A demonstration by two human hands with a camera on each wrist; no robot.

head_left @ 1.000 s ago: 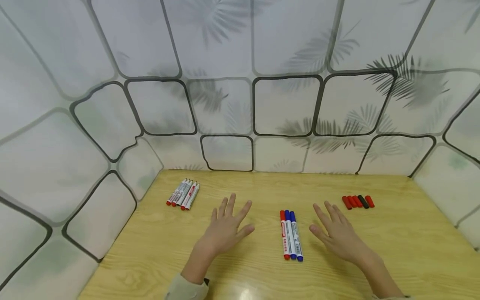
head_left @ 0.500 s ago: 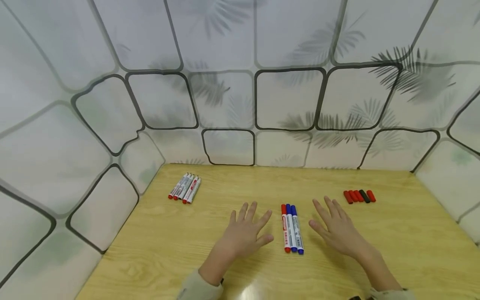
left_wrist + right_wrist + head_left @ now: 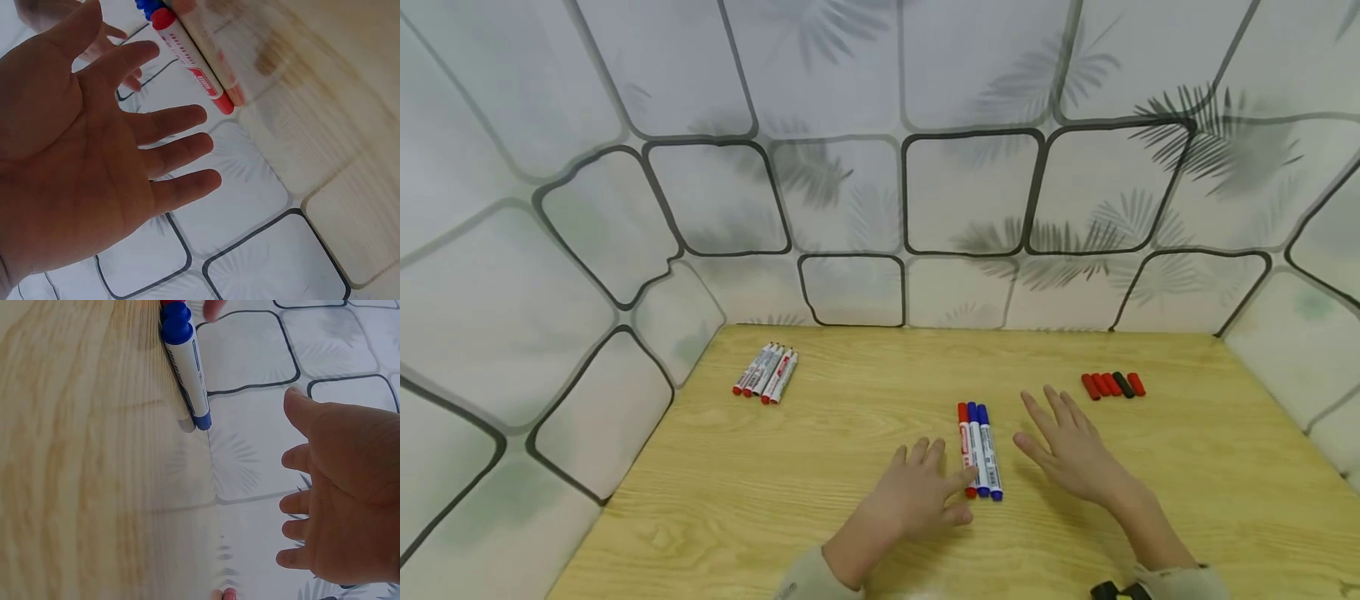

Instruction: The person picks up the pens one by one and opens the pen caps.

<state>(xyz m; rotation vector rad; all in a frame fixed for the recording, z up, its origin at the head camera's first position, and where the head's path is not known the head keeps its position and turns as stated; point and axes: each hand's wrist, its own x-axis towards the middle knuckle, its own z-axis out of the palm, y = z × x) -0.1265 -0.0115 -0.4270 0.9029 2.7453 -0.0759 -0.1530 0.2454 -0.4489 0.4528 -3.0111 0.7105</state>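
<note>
your left hand (image 3: pixel 920 496) is spread wide with nothing in it, the fingers extended and its index finger lying across the lower end of the red marker (image 3: pixel 964 429) in the head view; the left wrist view seems to show that fingertip just short of the barrel, so i cannot tell for certain whether it touches. your right hand (image 3: pixel 1077 454) is also wide and holds nothing, its thumb turned inward beside the far blue marker (image 3: pixel 990 454) yet apart from it. between your hands, the red marker, the middle blue marker (image 3: pixel 977 450) and the far blue marker lie flat, capped and closely side by side, pointing away from you; that spot probably puts them within easy reach of both hands, and lying snugly together may keep the round barrels from rolling. at the back left of the table (image 3: pixel 820 425) you have a row of uncapped markers (image 3: pixel 767 372), and at the back right five loose caps (image 3: pixel 1114 385), probably set so far apart to keep bodies and caps from mixing
</note>
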